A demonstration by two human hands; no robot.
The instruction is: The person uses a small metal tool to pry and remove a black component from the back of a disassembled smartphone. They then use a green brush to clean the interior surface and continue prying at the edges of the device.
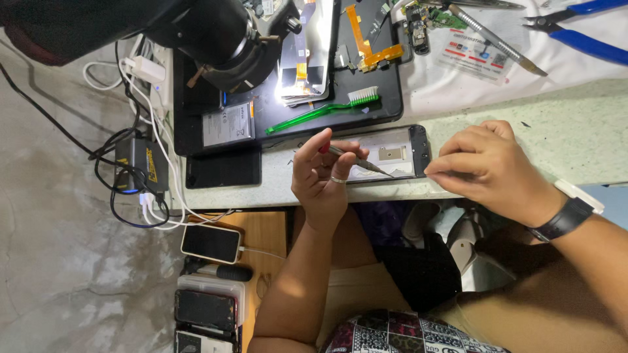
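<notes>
The left hand [324, 176] pinches a slim screwdriver [360, 161] between thumb and fingers, its red cap up by the thumb and its tip angled down onto the opened phone frame [392, 153] that lies just ahead of both hands. The grip is a pen grip, which suits fine work on a small screw or clip. The right hand [487, 167] is curled with its fingertips pressed on the frame's right end, seemingly to keep it from sliding. The frame sits close to the near edge of the desk [562, 131], so the wrists hang off the edge and there is little room to pull it nearer. Beyond the left hand lies a dark work mat [386, 78] carrying a green toothbrush [324, 111], a flat grey battery [227, 124], orange flex cables [366, 49] and a phone screen under a bright lamp; a black microscope head [222, 36] overhangs it. Beyond the right hand the desk is open up to a white cloth with blue-handled pliers [582, 29] and a metal tool [494, 39]. To the left of the left hand, a dark phone [222, 171] lies near the desk's corner, beside tangled cables [140, 163].
</notes>
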